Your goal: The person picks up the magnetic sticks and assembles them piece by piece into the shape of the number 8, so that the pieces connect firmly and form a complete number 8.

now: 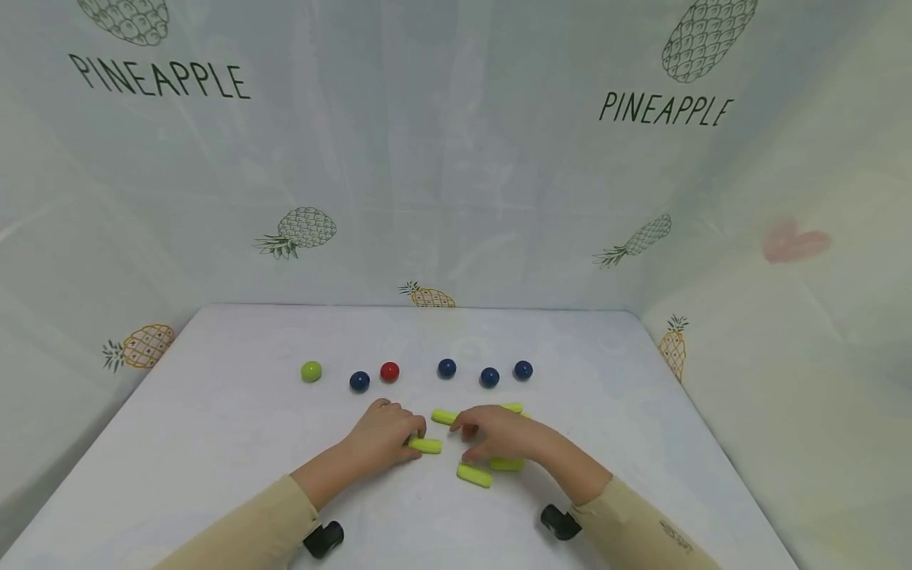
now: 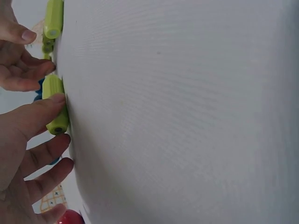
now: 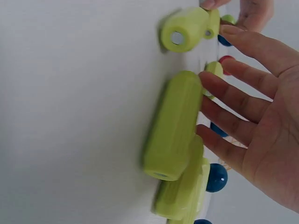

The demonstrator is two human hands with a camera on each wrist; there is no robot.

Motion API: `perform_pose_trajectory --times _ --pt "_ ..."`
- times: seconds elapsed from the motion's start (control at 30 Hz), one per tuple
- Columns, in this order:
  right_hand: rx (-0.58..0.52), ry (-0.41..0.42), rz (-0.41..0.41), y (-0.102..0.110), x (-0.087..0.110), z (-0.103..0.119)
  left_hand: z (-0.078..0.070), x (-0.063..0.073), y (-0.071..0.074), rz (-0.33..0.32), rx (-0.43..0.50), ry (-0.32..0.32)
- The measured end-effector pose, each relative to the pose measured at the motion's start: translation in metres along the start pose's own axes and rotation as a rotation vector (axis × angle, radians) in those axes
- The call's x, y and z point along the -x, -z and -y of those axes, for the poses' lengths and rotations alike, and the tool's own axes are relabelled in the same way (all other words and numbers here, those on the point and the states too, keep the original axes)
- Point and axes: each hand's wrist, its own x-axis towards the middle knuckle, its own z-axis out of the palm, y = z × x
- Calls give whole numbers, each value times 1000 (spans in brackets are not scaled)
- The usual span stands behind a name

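On the white worktop (image 1: 235, 443): two yellow-green rods (image 1: 473, 476) nearest; left hand (image 1: 383, 437), fingers pinching a third rod (image 1: 429, 446); right hand (image 1: 502, 433), fingers loosely spread, empty; further rods (image 1: 443, 416) beyond; farthest, green ball (image 1: 311, 371), red ball (image 1: 389, 372), four blue balls (image 1: 446, 368)

1. Shows only parts of far yellow-green sticks (image 1: 511, 408) behind the right hand (image 1: 502, 433) in the head view, a near stick (image 1: 507, 465) slightly covered.
2. Loses one end of the pinched stick (image 1: 429, 447) behind the left hand (image 1: 385, 435).
3. Leaves small lettering (image 1: 675, 535) on the right sleeve (image 1: 627, 514) unreadable, a reddish heart (image 1: 796, 243) blurred.
4. Crops two pineapple drawings (image 1: 128, 20) at the top edge, that sleeve and the left sleeve (image 1: 249, 522) at the bottom.
5. Cuts a red ball (image 2: 71, 217) at the left wrist view's bottom edge, with a blue ball (image 2: 54, 161) mostly masked by the left hand.
6. Trims another blue ball (image 3: 202, 221) at the right wrist view's bottom edge, with lower sticks (image 3: 179, 200) overlapped by a nearer stick (image 3: 173, 126).
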Motion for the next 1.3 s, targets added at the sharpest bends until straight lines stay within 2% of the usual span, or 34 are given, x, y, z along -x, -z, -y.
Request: perform_pose_trajectory --times 0.2,0.43,0.73,0.93,1.13,1.3 --pt "-11 6 -2 5 -7 -1 3 2 2 -7 -23 19" --pt "-76 -8 -7 11 -16 6 12 5 7 -19 -22 51" --pt "-50 86 -47 21 -37 23 25 12 14 -53 -27 126" --pt "-90 54 -70 24 -48 32 34 17 18 -62 -24 180" --pt "-100 68 -113 24 -62 39 45 24 20 -70 -5 240" --pt "-92 61 -138 21 -76 40 52 31 23 -81 21 256"
